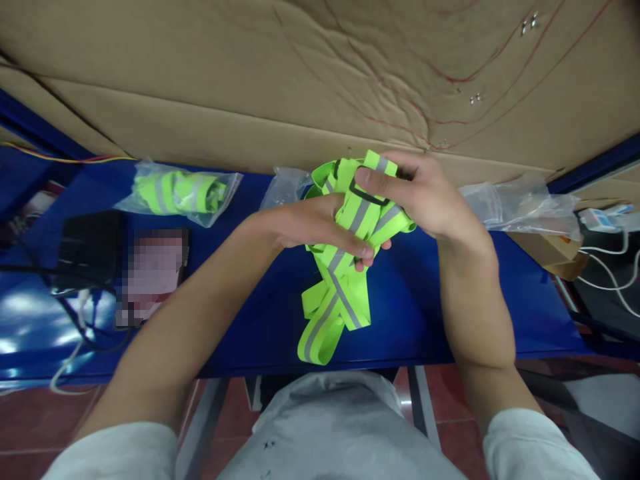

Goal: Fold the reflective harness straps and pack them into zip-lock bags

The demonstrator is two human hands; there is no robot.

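Both of my hands are on a bundle of neon yellow-green reflective straps (345, 287) with grey stripes, at the middle of the blue table. My left hand (320, 223) wraps round the bundle from the left, thumb across its front and fingertips showing below. At its upper right, my right hand (415, 190) is closed on the straps, its thumb pressing beside a black buckle (367, 190). Some of the right fingers are hidden behind the bundle. Loose loops of strap hang down toward the table's front edge.
On the blue table (400, 320), a clear bag holding folded reflective straps (180, 193) lies left. Clear plastic bags (520, 207) lie right, another (285, 190) behind the bundle. A black box with cables (87, 250) and a phone-like slab (155, 273) sit left. Cardboard (225, 80) stands behind.
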